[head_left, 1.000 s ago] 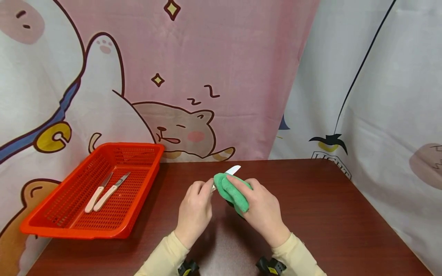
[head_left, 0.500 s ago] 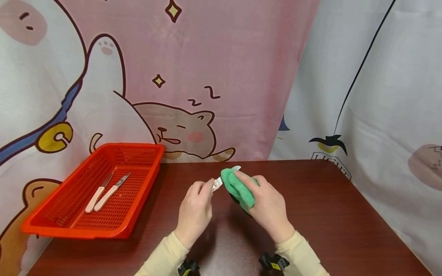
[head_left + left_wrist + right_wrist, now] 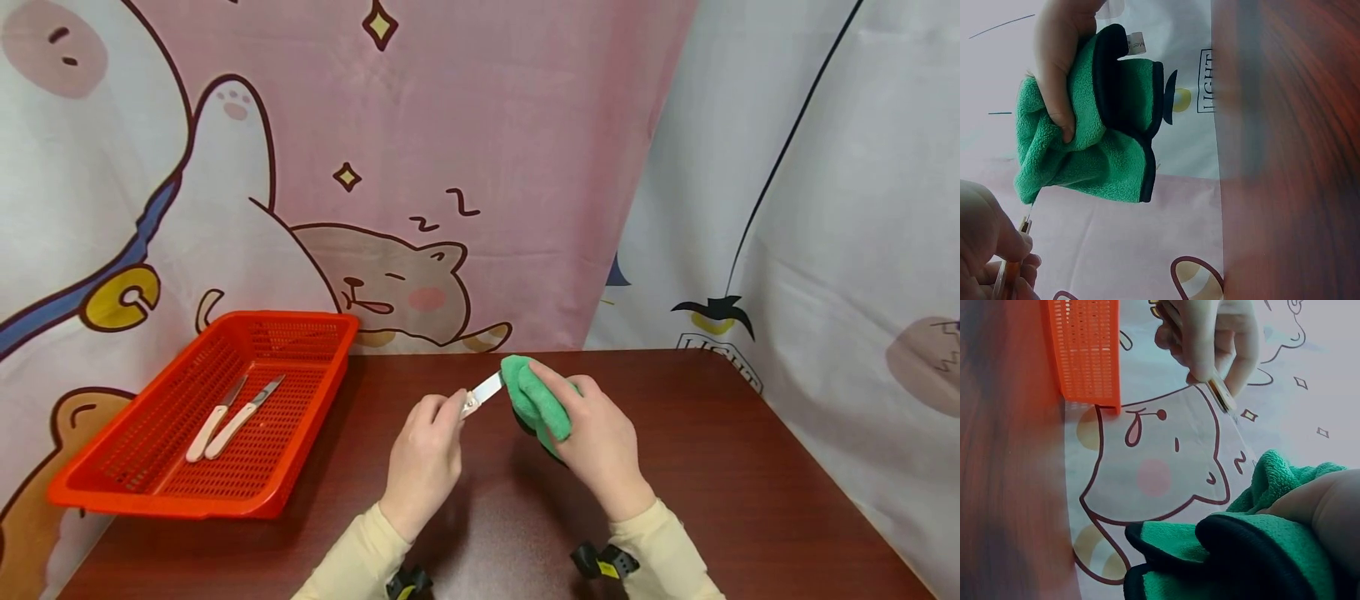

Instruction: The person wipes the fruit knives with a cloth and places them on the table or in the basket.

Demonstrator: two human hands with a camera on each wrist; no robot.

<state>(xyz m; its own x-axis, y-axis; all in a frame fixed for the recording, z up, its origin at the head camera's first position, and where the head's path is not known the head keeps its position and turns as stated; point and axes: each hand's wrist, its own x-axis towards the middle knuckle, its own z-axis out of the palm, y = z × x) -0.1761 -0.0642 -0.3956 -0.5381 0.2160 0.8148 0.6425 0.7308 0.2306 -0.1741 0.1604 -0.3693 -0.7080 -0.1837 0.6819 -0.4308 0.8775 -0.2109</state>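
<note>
My left hand (image 3: pixel 423 454) grips the pale handle of a small knife (image 3: pixel 489 388), its blade pointing up and to the right. A green cloth (image 3: pixel 534 398) with dark edging is pinched in my right hand (image 3: pixel 600 437) and folded over the blade's tip end. Bare metal shows between the handle and the cloth in the head view. From the left wrist, the cloth (image 3: pixel 1085 125) hangs in folds under the right thumb, its tip end hiding most of the blade. The right wrist view shows the left hand (image 3: pixel 1207 337) around the handle, both hands above the table.
An orange perforated basket (image 3: pixel 262 504) stands on the left of the brown table (image 3: pixel 720 483). Inside it lie two knives with pale handles (image 3: pixel 231 432), side by side. A patterned curtain (image 3: pixel 525 167) hangs behind the table and along its right side.
My right hand has slid the cloth along the blade toward its tip, up and to the right, baring the blade near the handle. The left hand has stayed in place.
</note>
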